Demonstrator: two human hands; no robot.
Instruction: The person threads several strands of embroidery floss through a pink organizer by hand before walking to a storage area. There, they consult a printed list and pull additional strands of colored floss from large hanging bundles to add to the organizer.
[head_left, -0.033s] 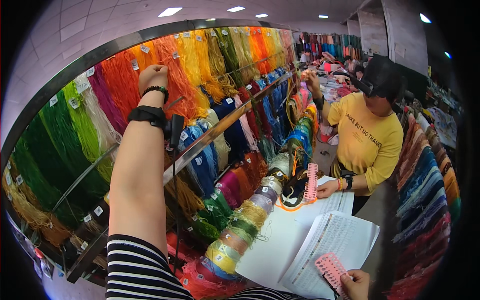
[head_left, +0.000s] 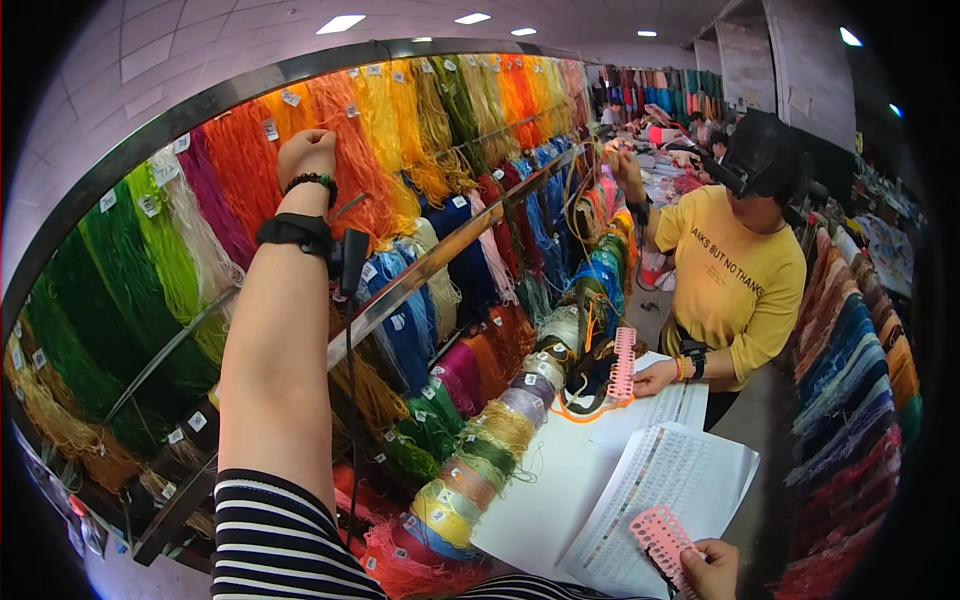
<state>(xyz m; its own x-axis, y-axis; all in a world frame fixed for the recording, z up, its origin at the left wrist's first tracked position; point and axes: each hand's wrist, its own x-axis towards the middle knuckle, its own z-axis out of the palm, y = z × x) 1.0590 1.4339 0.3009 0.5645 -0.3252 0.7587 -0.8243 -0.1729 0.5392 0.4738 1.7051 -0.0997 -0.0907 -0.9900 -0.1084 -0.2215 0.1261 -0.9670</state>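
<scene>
Orange yarn skeins [head_left: 345, 150] against left hand [head_left: 305, 155]

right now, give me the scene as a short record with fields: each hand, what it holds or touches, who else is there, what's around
left hand: raised, fist closed in the orange yarn on the top rail
left wrist: bead bracelet and black band
right hand: at lower edge, holding a pink card with holes
papers: printed sheets lying by the card
other person: yellow shirt, one hand on a second pink card, other hand up at the rack
rack: rows of hanging yarn skeins, green through red to blue
</scene>
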